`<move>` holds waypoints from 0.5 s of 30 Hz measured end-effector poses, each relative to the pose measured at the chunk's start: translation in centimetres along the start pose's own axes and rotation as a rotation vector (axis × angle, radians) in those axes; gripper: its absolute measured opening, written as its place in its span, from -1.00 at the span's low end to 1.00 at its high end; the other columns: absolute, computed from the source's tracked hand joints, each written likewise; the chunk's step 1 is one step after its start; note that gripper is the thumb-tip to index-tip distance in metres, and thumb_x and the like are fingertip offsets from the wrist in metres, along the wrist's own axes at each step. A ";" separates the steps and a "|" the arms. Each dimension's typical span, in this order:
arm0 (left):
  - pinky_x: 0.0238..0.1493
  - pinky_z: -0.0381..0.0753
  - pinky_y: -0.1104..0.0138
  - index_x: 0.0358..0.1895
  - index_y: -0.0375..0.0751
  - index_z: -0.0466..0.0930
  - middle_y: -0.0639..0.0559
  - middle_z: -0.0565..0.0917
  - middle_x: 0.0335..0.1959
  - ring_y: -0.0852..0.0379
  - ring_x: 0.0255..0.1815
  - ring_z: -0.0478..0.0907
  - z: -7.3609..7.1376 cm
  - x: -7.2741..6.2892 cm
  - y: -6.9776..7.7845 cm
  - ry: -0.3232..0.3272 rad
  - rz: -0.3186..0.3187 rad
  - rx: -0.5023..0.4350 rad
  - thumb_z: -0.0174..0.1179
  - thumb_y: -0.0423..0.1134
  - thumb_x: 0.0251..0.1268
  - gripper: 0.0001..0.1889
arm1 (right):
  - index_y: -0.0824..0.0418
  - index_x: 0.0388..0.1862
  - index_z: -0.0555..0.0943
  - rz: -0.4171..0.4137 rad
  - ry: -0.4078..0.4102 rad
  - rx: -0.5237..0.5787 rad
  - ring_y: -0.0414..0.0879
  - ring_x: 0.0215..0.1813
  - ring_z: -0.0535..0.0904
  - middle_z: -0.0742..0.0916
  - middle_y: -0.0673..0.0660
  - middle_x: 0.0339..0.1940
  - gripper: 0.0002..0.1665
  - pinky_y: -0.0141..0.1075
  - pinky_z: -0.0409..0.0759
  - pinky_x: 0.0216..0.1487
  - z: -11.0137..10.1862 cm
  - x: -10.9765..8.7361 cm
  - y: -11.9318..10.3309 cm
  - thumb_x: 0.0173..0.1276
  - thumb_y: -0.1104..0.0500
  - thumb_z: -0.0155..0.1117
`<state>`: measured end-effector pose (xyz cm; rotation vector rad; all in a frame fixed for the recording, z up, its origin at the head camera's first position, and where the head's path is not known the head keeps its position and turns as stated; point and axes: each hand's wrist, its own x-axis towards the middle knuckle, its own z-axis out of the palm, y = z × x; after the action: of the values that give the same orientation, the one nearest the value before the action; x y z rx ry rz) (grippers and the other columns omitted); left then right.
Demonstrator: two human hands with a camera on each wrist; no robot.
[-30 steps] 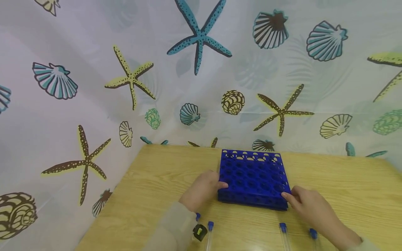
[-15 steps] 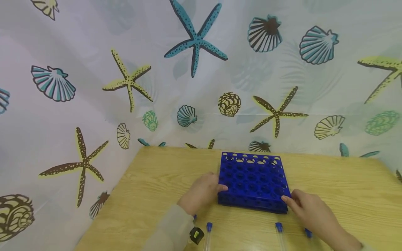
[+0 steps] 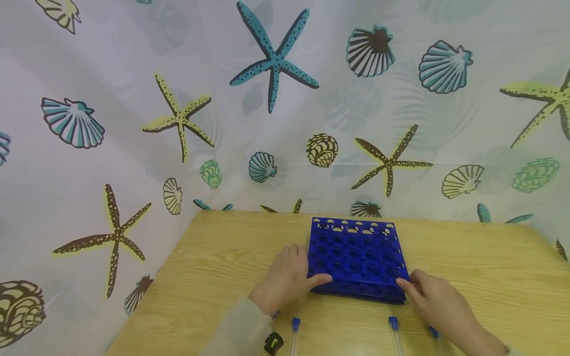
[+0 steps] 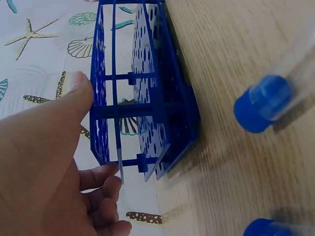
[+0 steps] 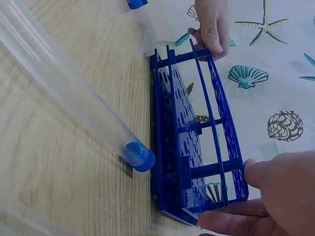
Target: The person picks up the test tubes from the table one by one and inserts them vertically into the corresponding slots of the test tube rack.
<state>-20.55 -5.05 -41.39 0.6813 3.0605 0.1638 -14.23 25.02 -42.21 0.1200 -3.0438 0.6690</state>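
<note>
A blue plastic test tube rack (image 3: 356, 254) with rows of round holes stands on the wooden table, its tiers visible side-on in both wrist views. My left hand (image 3: 287, 279) holds its left end, thumb over the front top edge and fingers curled at the end frame (image 4: 118, 132). At the front right corner my right hand (image 3: 443, 299) grips the rack between thumb on top and fingers (image 5: 231, 222) lower down. No tubes show in its holes. Clear test tubes with blue caps lie in front, one cap (image 3: 394, 324) near the right hand and another cap (image 3: 296, 324) near the left.
The wood-grain table (image 3: 222, 247) runs back to a white curtain (image 3: 276, 123) printed with starfish and shells. A small black object (image 3: 273, 342) sits beside the left sleeve (image 3: 240, 326). Another capped tube (image 3: 434, 332) lies partly hidden by the right forearm.
My left hand has shifted slightly along the rack's left end, its thumb reaching farther over the front edge. The right hand keeps its hold. The head view has drifted slightly.
</note>
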 end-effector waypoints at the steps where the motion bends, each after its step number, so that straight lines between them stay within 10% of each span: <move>1: 0.07 0.49 0.21 0.20 -0.37 0.40 -0.14 0.55 -0.05 0.06 -0.11 0.42 0.2 0.0 0.0 0.001 -0.003 0.010 -0.17 0.50 0.32 -0.10 | 0.17 -0.41 0.51 0.001 -0.003 0.000 -0.16 -0.61 0.32 0.45 -0.02 -0.67 -0.55 -0.34 0.24 -0.59 0.0 0.0 -0.1 0.54 -0.14 0.07; 15: -0.22 0.22 0.32 -0.24 -0.20 0.38 0.05 0.27 -0.42 0.11 -0.36 0.19 0.8 -0.2 0.5 0.068 0.044 0.215 -0.32 0.43 0.42 -0.31 | 0.36 -0.01 0.60 0.119 -0.057 0.045 -0.12 -0.48 0.40 0.57 0.02 -0.53 -0.38 -0.28 0.36 -0.46 -2.1 -1.2 2.4 0.63 -0.15 -0.15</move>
<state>-20.18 -4.58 -42.19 0.7676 3.1593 -0.1481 -13.24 28.18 -41.32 -0.0428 -3.1112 0.7539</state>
